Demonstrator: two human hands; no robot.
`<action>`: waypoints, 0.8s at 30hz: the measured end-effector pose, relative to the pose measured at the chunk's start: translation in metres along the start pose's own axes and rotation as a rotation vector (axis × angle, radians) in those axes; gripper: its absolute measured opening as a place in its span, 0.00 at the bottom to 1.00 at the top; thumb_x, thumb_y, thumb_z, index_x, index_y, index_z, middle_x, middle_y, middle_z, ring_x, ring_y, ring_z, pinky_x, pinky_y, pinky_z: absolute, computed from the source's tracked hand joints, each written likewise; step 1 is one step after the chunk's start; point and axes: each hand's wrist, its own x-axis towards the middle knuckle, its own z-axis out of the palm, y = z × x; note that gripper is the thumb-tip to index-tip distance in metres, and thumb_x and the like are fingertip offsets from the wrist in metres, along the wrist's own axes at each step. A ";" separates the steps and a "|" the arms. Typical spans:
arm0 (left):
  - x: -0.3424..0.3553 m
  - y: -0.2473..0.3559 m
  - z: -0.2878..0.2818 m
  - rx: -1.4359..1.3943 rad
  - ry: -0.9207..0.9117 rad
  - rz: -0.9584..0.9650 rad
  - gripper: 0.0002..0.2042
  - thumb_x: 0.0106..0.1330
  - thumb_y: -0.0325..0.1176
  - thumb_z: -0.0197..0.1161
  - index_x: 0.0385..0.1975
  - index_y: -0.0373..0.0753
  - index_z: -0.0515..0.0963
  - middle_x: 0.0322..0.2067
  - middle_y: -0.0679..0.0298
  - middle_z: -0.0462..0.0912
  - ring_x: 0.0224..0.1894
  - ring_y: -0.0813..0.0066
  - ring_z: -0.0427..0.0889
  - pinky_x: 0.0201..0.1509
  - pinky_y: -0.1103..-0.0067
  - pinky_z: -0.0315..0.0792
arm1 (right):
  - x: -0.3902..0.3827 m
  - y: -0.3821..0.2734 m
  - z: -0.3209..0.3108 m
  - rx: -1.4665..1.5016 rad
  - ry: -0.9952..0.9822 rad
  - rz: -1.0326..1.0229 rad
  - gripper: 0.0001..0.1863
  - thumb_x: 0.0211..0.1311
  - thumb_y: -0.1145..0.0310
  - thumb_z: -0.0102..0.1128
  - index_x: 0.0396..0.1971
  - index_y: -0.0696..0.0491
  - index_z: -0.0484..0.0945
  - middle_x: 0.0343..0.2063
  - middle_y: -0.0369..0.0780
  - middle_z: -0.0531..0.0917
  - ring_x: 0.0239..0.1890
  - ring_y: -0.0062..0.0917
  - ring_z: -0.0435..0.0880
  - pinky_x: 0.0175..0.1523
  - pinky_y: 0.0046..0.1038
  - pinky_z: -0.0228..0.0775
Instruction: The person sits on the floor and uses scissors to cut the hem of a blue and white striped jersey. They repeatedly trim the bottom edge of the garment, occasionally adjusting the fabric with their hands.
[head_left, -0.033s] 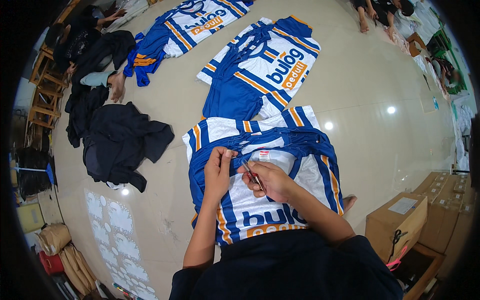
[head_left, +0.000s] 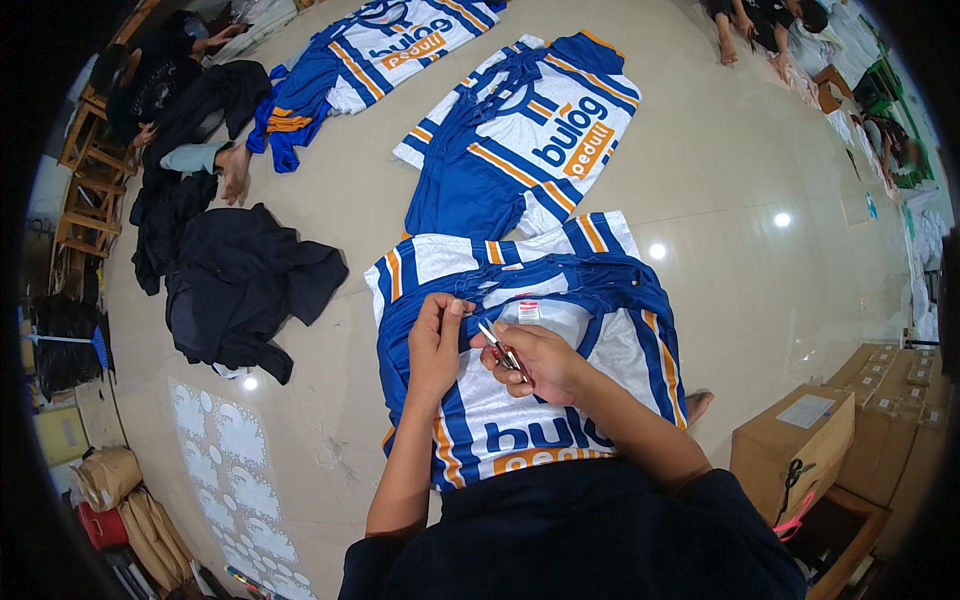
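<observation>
In front of me lies a white, blue and orange jersey (head_left: 625,365), its white label (head_left: 529,311) showing at the neck opening. My left hand (head_left: 435,340) is closed in a pinch over the blue fabric left of the neck; what is between the fingertips is too small to make out. Gripped in my right hand (head_left: 545,362) is a pair of small thread snips (head_left: 505,353) with red on the handle. Their blades point up and left toward my left fingertips, apart from them, with the tips a little spread.
Beyond it lie a second matching jersey (head_left: 520,140) and a third (head_left: 385,55). Dark garments (head_left: 245,290) are heaped at the left, near a seated person (head_left: 150,85). Cardboard boxes (head_left: 795,430) stand at the right, with black scissors (head_left: 795,473) against one. More people sit at the far right.
The snips' blades have spread slightly apart and shifted a little in my right hand. My left hand has stayed in place.
</observation>
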 end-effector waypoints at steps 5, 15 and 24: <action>-0.001 0.002 -0.001 -0.031 -0.008 -0.009 0.13 0.85 0.38 0.55 0.43 0.34 0.76 0.42 0.60 0.87 0.46 0.77 0.83 0.55 0.78 0.75 | 0.015 0.007 -0.012 0.139 -0.078 0.057 0.20 0.86 0.54 0.46 0.50 0.56 0.78 0.31 0.33 0.78 0.20 0.12 0.67 0.20 0.16 0.54; -0.002 0.000 -0.001 0.026 -0.006 0.022 0.13 0.85 0.39 0.54 0.42 0.35 0.76 0.39 0.61 0.86 0.45 0.76 0.83 0.54 0.78 0.75 | 0.025 0.012 -0.019 0.213 -0.083 0.045 0.16 0.86 0.56 0.48 0.48 0.54 0.77 0.30 0.32 0.76 0.19 0.11 0.65 0.19 0.14 0.54; -0.003 -0.005 -0.003 0.017 -0.030 0.042 0.11 0.84 0.37 0.55 0.42 0.35 0.76 0.37 0.63 0.85 0.41 0.78 0.80 0.48 0.79 0.74 | 0.027 0.012 -0.016 0.198 -0.064 0.049 0.14 0.85 0.59 0.47 0.46 0.53 0.76 0.30 0.32 0.75 0.19 0.11 0.65 0.19 0.15 0.54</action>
